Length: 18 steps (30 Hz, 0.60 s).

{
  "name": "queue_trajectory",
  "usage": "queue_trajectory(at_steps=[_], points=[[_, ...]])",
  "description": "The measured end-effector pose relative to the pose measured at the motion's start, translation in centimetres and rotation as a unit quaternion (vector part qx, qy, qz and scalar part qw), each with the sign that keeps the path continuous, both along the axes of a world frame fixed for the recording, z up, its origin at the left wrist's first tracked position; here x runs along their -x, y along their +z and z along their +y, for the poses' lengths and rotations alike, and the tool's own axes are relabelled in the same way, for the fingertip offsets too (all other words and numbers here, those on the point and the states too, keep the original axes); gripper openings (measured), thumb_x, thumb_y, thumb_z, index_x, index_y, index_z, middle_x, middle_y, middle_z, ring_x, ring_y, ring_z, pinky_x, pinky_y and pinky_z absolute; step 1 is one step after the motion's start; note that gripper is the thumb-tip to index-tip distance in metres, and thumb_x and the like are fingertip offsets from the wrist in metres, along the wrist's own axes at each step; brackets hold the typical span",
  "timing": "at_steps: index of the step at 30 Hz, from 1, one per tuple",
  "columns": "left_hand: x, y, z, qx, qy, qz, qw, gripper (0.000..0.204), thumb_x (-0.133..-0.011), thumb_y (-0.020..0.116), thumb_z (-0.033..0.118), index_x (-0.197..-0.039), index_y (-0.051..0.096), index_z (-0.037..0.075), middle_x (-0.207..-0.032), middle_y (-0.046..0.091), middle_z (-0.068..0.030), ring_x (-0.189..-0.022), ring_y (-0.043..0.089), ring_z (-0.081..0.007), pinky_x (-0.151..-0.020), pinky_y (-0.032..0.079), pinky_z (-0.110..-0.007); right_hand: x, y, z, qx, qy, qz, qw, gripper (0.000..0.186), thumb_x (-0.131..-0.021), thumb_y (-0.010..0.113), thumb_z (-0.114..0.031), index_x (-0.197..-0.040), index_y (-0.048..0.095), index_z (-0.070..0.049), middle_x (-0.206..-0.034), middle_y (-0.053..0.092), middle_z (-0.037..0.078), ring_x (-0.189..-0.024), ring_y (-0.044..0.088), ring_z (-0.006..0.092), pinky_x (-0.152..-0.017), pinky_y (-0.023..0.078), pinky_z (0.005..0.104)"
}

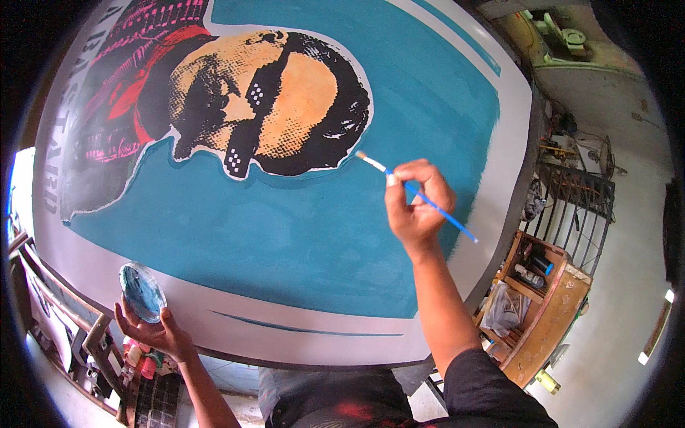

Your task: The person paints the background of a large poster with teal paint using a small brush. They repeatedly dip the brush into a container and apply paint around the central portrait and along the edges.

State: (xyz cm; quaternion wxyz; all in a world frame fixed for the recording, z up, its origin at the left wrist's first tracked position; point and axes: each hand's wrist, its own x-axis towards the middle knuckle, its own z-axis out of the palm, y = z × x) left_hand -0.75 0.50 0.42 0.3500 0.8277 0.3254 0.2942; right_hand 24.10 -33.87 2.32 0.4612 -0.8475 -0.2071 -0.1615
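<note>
A large canvas lies before me, with a teal ground, a white border and a sideways portrait in black, orange and red. My right hand pinches a thin blue paintbrush by its front part. The brush's bristles are at the white outline beside the portrait's dark hair; whether they touch the surface I cannot tell. Off the canvas's near left edge, my left hand holds up a round, shallow paint container from below. Blue-teal paint coats its inside, and the container is tilted toward me.
On the right stands a wooden box with bottles and a plastic bag in its compartments. Behind it is a dark metal rack. A wooden frame and several small paint pots are at the lower left.
</note>
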Motion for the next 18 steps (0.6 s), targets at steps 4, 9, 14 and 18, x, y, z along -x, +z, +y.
queue_trajectory(at_steps=[4,9,14,18], points=[[-0.2,0.1,-0.3,0.008,-0.002,-0.008,1.0,0.088,-0.078,0.071,0.051,-0.143,0.026,0.013,-0.139,0.037,-0.0218,-0.13,0.036,-0.036,-0.106,0.033,-0.057,1.7,-0.7,0.8,-0.022,0.017,0.007,1.0,0.015,-0.075,0.067,-0.003,-0.083,0.055,-0.006,-0.075,0.063,0.009,-0.066,0.062,0.0238,-0.061,0.051,0.0329],[-0.4,0.1,-0.4,-0.002,-0.008,-0.014,1.0,0.088,-0.078,0.072,0.05,-0.143,0.026,0.012,-0.137,0.039,-0.0214,-0.129,0.038,-0.0349,-0.106,0.034,-0.055,1.6,-0.8,1.2,-0.016,0.012,-0.013,1.0,0.015,-0.075,0.068,-0.003,-0.082,0.055,-0.006,-0.074,0.062,0.009,-0.064,0.061,0.0241,-0.06,0.05,0.0331],[-0.4,-0.1,-0.3,-0.013,-0.005,-0.024,1.0,0.088,-0.077,0.073,0.05,-0.142,0.027,0.01,-0.135,0.042,-0.0218,-0.127,0.04,-0.0337,-0.105,0.033,-0.051,1.4,-0.6,1.3,0.0,0.019,-0.02,1.0,0.015,-0.075,0.067,0.0,-0.082,0.055,-0.005,-0.073,0.062,0.009,-0.064,0.06,0.0222,-0.059,0.049,0.0314],[-0.3,0.0,-0.4,0.008,-0.002,-0.017,1.0,0.089,-0.078,0.072,0.051,-0.142,0.026,0.011,-0.136,0.04,-0.022,-0.127,0.039,-0.0349,-0.105,0.035,-0.053,1.4,-0.8,1.2,0.01,0.012,-0.022,1.0,0.015,-0.075,0.067,0.001,-0.082,0.054,-0.005,-0.074,0.062,0.009,-0.064,0.061,0.022,-0.059,0.049,0.0311]])
